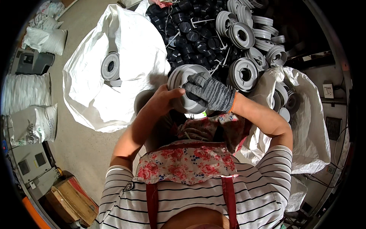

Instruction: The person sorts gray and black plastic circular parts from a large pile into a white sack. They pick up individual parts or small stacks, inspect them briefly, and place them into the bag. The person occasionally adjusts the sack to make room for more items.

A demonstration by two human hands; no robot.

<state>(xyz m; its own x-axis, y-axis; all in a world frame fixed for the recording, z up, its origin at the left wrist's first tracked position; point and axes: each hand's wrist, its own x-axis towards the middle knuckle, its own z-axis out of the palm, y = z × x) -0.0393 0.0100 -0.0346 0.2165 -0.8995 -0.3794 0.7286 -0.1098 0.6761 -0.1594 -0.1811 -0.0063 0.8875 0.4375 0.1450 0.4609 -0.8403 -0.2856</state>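
L hand: bare, gripping L side of gry rnd pc
R hand: gry glove, fingers over pc's ctr
Blk pcs: pile, top ctr
Gry rings: R of blk pcs
L bag: wht, open, small ring in
R bag: wht, lt pcs in
Apron: floral

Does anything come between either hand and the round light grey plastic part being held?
Only the grey knitted glove covering the right hand visibly does; nothing visible separates the bare left hand from the round light grey plastic part.
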